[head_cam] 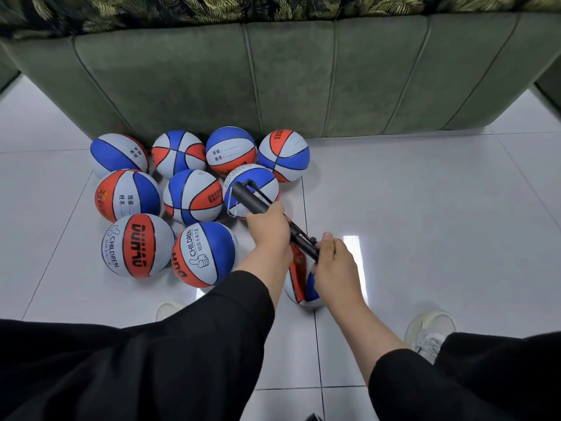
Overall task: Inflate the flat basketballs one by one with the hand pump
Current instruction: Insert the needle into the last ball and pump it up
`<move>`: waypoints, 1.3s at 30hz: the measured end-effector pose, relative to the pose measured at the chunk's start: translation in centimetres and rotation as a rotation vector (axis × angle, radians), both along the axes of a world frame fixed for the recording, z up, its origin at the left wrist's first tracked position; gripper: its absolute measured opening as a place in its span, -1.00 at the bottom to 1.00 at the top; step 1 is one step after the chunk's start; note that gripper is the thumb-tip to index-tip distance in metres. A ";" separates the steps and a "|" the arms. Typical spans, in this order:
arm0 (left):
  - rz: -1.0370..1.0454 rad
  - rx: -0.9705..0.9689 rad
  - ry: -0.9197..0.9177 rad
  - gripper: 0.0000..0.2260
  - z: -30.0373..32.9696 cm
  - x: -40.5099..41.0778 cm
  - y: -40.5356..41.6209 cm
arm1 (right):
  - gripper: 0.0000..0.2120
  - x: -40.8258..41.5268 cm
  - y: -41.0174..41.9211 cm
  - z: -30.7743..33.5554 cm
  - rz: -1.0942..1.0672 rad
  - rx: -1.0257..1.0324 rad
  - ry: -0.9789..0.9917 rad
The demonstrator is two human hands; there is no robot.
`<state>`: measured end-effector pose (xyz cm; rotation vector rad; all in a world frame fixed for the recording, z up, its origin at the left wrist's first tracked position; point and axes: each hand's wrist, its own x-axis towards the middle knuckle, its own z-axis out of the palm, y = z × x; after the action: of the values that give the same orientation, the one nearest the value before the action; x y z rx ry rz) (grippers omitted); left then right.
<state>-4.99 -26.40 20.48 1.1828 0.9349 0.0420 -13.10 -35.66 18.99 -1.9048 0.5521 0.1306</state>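
Black plastic makes up the hand pump [274, 218], which runs slantwise from the middle of the frame down toward the lower right. The left hand [268, 227] is curled round the pump's barrel. The right hand [332, 261] is curled round the pump's lower end, thumb on top, just above a flat basketball [300, 282]. That ball, red, white and blue, stands folded and thin on edge on the floor between the two forearms, mostly hidden by them; whether the pump's tip sits in its valve cannot be told. The pump's looped handle end [241, 189] lies across the view of one round ball behind it.

Nine round basketballs [192, 196] in red, blue and grey-white panels sit clustered in the centre left of the frame: four in the back row against the sofa, three in the middle row, two in the front row nearest the person. Several carry printed lettering such as "CHILDREN". With the flat one, ten balls show in all.

White glossy floor tiles [425, 208] with dark grout lines carry everything. A green velvety sofa [303, 80] with stitched vertical seams fills the upper part of the frame, topped by leaf-patterned fabric [212, 7]. Black sleeves and trousers fill the bottom, and two pale shoes [429, 332] rest on the tiles.
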 end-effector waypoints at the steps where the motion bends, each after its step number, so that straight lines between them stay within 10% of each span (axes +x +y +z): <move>1: 0.008 0.009 0.002 -0.87 -0.1 0.3 0.4 | -0.62 0.0 -0.1 -0.2 0.002 0.014 0.005; 39: 0.042 0.045 -0.007 -0.79 -1.1 -1.4 -1.7 | -0.61 1.8 0.9 -0.4 0.041 -0.002 0.072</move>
<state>-6.38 -28.10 19.41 1.2042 0.9570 0.1010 -11.26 -34.72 18.63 -1.9199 0.5620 0.2262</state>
